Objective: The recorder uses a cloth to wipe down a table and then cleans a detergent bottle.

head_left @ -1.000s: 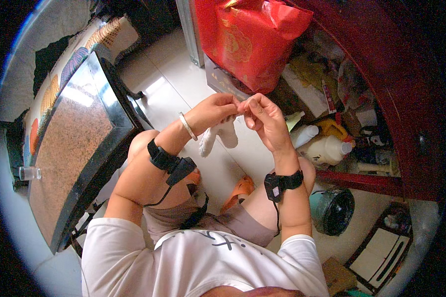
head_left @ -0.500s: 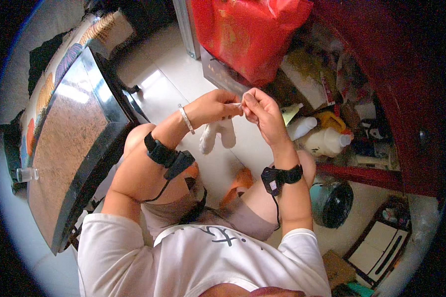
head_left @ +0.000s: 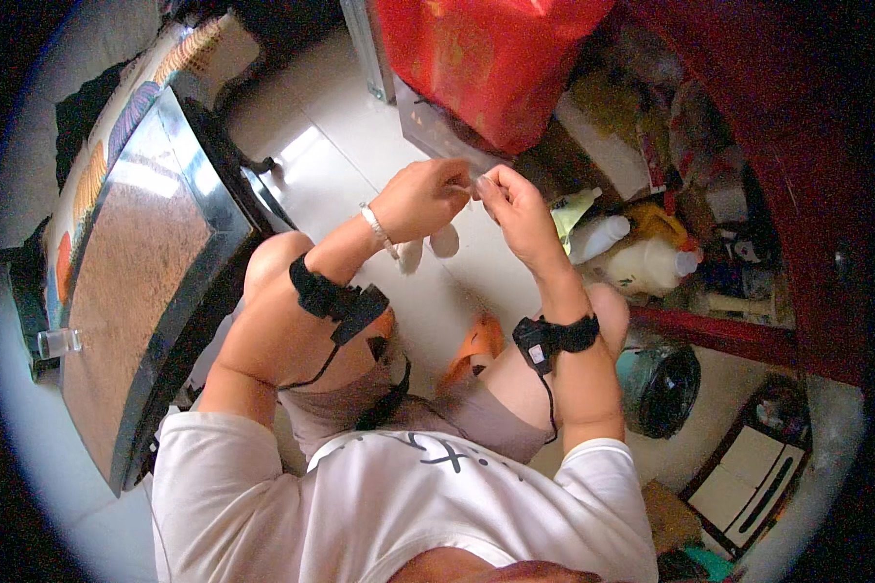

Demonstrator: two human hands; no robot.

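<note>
A small pale object (head_left: 474,182), too tiny to make out, sits pinched between your two hands just above the middle of the frame, held up over the light tiled floor (head_left: 360,165). Your left hand (head_left: 423,197) closes its fingertips on it from the left; your right hand (head_left: 515,209) meets it from the right, thumb and forefinger clenched on the same spot. Both grips are tight and fine, the kind used for picking or threading. Judging by the hands alone, the work on the small piece looks under way and not finished: nothing has been set down, and both hands are needed on it.

Two whitish soft shapes (head_left: 428,248) show just beneath your left hand; whether they hang from what you hold or lie on the floor cannot be told. A pale bracelet (head_left: 372,222) circles your left wrist, and black strapped bands (head_left: 335,299) and (head_left: 554,338) sit on each forearm, cables trailing down.

An orange slipper (head_left: 472,348) shows between your knees. At upper centre a large red bag (head_left: 491,58) with gold print leans near a dark red cabinet (head_left: 797,185). Right of your hands stand a white bottle (head_left: 598,238), a cream jug with a white cap (head_left: 647,267) and a yellow package (head_left: 656,222). A dark-framed table with a brown speckled top (head_left: 131,282) fills the left of the frame.
</note>
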